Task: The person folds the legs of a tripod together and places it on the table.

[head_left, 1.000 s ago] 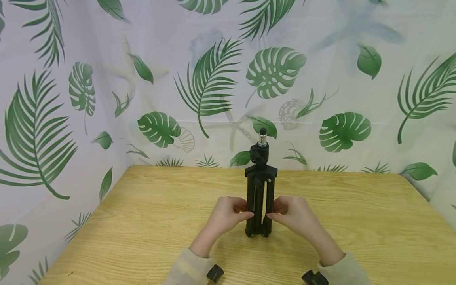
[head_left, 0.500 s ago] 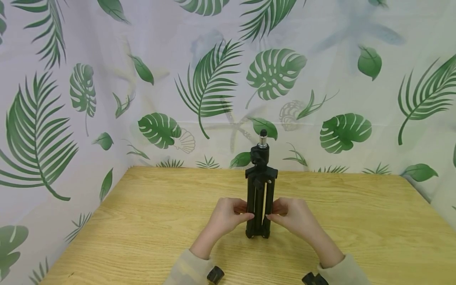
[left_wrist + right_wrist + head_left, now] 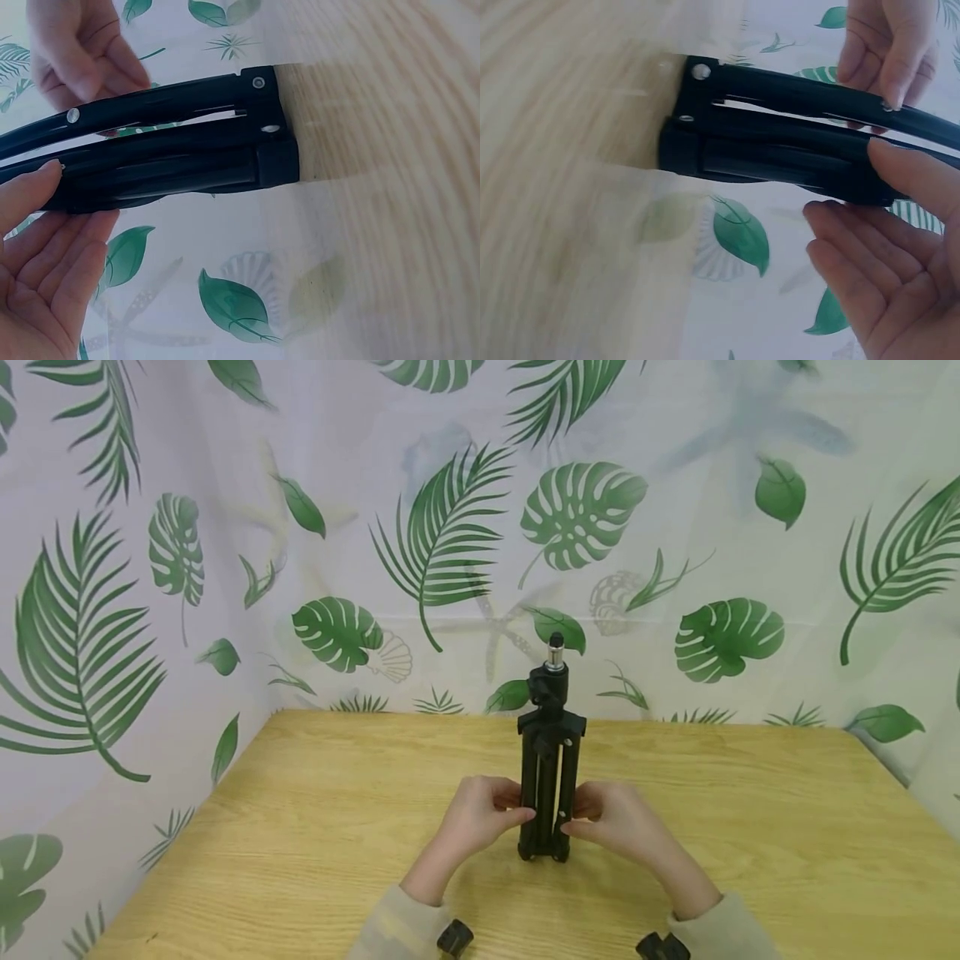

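A black folded tripod stands upright on the wooden table, its legs drawn close together. At its top is a silver stud with a black tip. My left hand pinches the left leg low down, thumb in front and fingers behind. On the other side, my right hand holds the right leg between thumb and fingers, at about the same height. Silver rivets show on the legs in both wrist views. The leg ends meet the tabletop in the left wrist view.
The wooden table stretches out around the tripod. Behind it and along the left hangs a white cloth printed with green leaves. Black wrist-worn devices sit at both sleeve cuffs.
The lower right leg has come slightly inward toward the others. My right thumb has slid a little down that leg, uncovering a silver rivet. The left hand keeps its hold.
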The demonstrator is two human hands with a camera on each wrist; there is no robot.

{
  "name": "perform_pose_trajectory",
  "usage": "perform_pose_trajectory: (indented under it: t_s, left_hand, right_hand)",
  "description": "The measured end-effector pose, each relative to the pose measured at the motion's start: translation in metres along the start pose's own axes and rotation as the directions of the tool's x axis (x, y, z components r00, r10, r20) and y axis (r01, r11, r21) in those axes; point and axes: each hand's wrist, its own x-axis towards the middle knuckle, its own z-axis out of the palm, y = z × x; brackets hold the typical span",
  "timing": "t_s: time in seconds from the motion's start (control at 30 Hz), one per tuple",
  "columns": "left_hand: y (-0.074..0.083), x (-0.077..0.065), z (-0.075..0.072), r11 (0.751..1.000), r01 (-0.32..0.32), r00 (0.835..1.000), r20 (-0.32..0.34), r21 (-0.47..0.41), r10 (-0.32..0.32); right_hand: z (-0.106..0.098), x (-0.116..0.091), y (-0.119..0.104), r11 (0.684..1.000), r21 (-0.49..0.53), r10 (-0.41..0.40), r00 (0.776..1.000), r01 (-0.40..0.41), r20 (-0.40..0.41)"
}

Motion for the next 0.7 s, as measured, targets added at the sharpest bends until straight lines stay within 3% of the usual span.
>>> perform_pose_trajectory:
  t_s: [0.2,0.47,0.7]
  left_hand:
    - [0.001,0.001,-0.001,1.0,0.02,1.0,0.007,-0.008,-0.02]
    - [-0.001,0.001,-0.001,0.999,0.026,1.0,0.011,-0.019,-0.026]
    - [-0.003,0.001,-0.002,0.999,0.019,1.0,0.014,-0.036,-0.019]
  right_hand:
    - [0.001,0.004,0.009,1.0,-0.002,-0.017,0.997,0.017,0.075]
    - [0.005,0.006,0.014,0.999,-0.039,-0.001,0.997,0.005,0.083]
    - [0.01,0.008,0.016,1.0,0.011,-0.017,0.993,0.016,0.121]
